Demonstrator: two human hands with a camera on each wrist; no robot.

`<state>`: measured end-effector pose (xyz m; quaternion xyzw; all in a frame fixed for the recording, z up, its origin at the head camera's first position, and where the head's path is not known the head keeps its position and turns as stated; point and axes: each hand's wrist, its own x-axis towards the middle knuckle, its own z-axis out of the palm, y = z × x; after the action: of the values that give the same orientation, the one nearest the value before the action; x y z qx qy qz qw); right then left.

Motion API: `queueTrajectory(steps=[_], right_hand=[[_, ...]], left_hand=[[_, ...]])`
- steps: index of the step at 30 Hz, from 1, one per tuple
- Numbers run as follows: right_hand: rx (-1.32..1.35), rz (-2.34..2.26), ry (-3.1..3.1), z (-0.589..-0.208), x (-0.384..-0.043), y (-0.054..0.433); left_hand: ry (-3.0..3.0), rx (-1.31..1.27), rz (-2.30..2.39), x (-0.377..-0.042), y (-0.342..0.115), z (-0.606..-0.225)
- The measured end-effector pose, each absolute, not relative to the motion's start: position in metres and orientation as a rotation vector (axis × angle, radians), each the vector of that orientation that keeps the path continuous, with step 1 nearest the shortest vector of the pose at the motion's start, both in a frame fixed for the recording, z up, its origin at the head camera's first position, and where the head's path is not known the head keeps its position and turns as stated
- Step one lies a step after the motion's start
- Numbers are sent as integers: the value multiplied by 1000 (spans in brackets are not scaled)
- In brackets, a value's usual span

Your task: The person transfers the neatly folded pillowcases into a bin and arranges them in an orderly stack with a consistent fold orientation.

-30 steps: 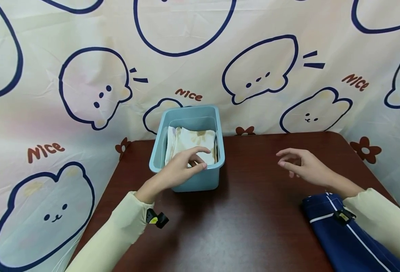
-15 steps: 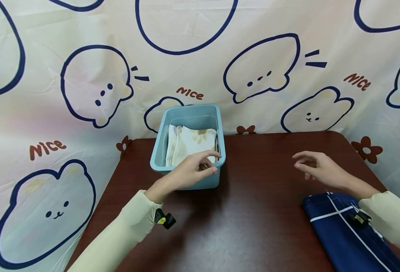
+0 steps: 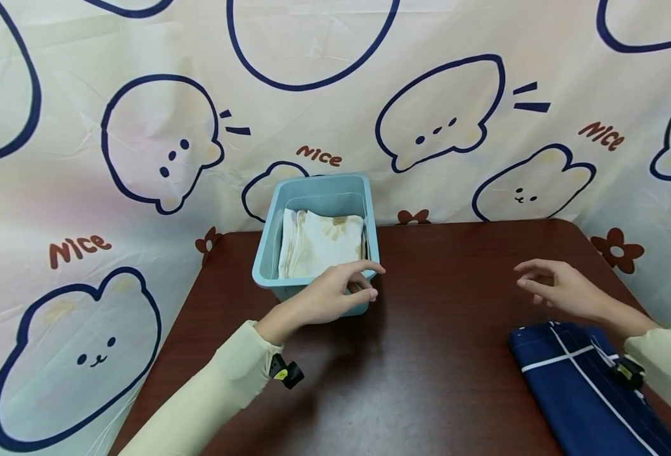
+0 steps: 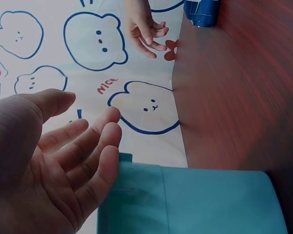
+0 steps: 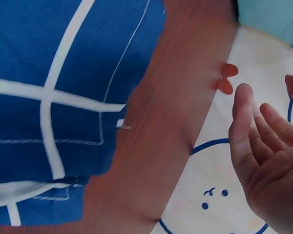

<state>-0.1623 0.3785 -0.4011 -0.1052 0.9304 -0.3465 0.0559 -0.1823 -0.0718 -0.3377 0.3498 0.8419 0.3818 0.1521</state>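
The right hand [image 5: 271,170] is hovering with its palm showing and its fingers [image 5: 241,117] loosely bending. Beside it, across a bare strip of reddish-brown table [image 5: 158,105], a folded blue cloth [image 5: 71,122] is lying well apart from the fingers, its white stripes [image 5: 71,38] crossing. Just past the fingertips, a red flower print [image 5: 228,80] is showing on a pale sheet [image 5: 217,119]; farther beyond, a teal container [image 5: 271,22] is partly appearing. Next to the palm, a drawn face [image 5: 215,200] is facing out.
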Motion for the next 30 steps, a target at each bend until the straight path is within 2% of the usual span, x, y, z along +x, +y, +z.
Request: queueTrajectory(steps=[30], right_hand=[[-210,-652,2835,-435,-152,449]], left_hand=[[2385,1040,929,-169,-45,-359]])
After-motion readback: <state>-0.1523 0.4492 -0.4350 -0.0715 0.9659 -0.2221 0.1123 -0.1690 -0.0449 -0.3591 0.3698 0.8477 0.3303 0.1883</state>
